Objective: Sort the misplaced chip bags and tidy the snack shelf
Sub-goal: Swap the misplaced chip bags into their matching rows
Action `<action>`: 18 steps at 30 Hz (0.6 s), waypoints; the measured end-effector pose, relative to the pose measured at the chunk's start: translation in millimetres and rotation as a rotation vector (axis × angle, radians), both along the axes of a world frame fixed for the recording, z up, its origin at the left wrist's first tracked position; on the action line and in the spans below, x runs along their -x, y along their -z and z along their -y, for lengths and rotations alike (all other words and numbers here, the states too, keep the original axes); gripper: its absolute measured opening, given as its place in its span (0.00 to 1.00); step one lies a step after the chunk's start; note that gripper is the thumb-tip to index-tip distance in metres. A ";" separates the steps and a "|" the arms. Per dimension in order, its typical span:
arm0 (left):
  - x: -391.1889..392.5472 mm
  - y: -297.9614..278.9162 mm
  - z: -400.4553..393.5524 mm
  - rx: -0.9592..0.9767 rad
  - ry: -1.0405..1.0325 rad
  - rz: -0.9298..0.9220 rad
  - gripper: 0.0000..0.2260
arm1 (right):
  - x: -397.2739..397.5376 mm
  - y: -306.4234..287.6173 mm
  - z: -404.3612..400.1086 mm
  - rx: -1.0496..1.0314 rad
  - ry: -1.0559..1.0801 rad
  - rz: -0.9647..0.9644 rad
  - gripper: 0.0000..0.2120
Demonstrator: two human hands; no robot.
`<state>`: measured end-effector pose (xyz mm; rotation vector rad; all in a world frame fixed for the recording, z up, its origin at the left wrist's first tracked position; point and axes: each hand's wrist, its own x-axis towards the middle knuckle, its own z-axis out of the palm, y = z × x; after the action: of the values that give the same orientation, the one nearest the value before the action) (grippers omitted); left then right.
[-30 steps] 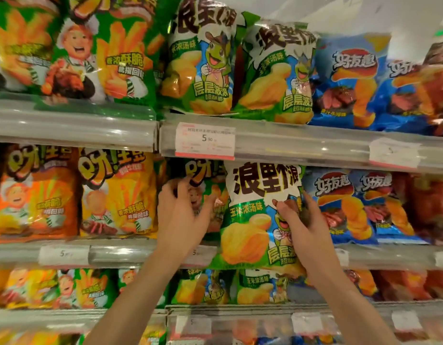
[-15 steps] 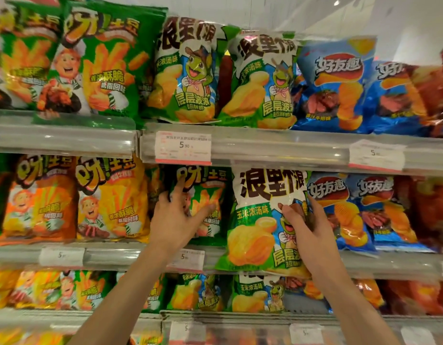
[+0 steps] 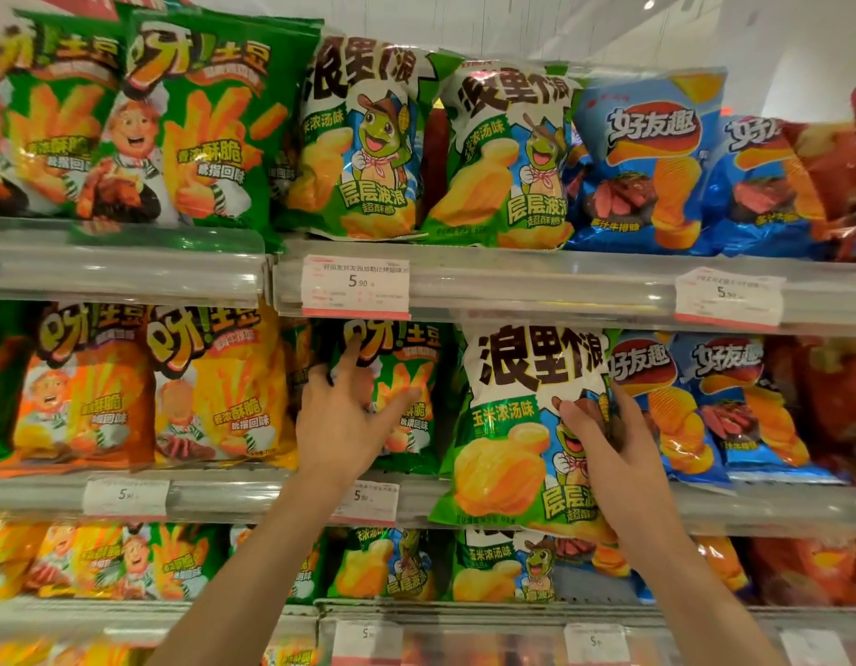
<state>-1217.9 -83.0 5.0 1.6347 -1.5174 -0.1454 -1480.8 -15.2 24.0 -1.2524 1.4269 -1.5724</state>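
A green-and-white wavy chip bag [image 3: 522, 425] with a frog cartoon hangs in front of the middle shelf, its bottom edge over the shelf rail. My right hand [image 3: 604, 439] grips its right edge, thumb on the front and fingers behind. To its left a green fries bag [image 3: 407, 377] stands on the middle shelf. My left hand [image 3: 344, 415] lies against its front with fingers spread, index finger reaching up near the top of the bag. Two matching frog bags [image 3: 363, 141] stand on the top shelf above.
Green fries bags [image 3: 190, 122] fill the top shelf's left, blue chip bags [image 3: 652, 156] its right. Orange and yellow fries bags [image 3: 214, 386] stand at middle left, blue bags [image 3: 724, 401] at middle right. Price tags [image 3: 355, 286] hang on the clear shelf rails. More bags fill the lower shelf.
The view has tilted up, so the shelves sit lower in the frame. My left hand has slid up the green fries bag with fingers wider apart. My right hand keeps its hold on the frog bag.
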 end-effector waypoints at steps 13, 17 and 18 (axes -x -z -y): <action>33.7 -7.4 5.6 -0.028 -0.126 0.120 0.42 | 0.3 0.8 3.0 -0.041 0.005 0.007 0.30; 39.7 -10.3 5.0 -0.007 -0.165 0.157 0.43 | -1.4 -0.5 3.8 -0.049 0.010 0.013 0.29; 40.0 -11.2 4.3 -0.002 -0.176 0.165 0.43 | -1.5 -0.7 4.2 -0.053 0.007 0.022 0.29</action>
<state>-1257.9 -87.3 16.2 1.8087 -1.4856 0.0861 -1479.3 -19.4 24.7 -1.1969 1.4513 -1.5390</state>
